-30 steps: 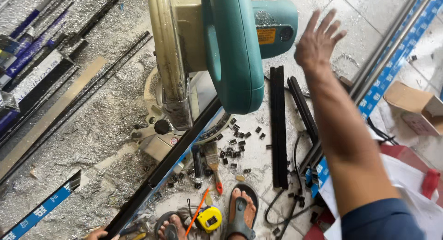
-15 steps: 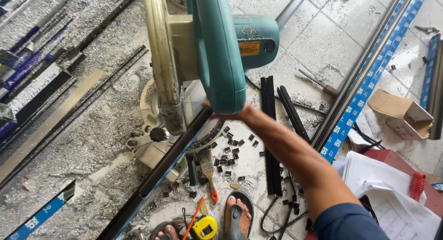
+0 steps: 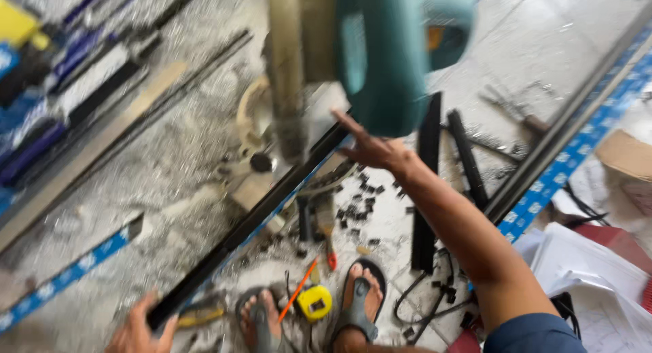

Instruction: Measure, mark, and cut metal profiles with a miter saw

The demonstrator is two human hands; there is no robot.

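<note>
Saw (image 3: 380,54): we see the teal chop saw raised, blurred, over the black bar (image 3: 251,224).
Right hand (image 3: 370,148): open, fingers spread, just under the saw's motor, gripping nothing.
Left hand (image 3: 139,329): closed on the bar's near end, well below the saw.
Risk: we judge fingers near the blade; a loose bar could kick.
Feet (image 3: 360,292): in sandals below the saw, among metal offcuts (image 3: 360,197).

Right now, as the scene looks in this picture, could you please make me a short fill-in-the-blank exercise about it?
1. The right hand reaches toward the ____ saw body.
2. The left hand grips the near end of a long ____ bar.
3. Between the sandalled feet lies a ____ tape measure.

Missing words: teal; black; yellow
</note>
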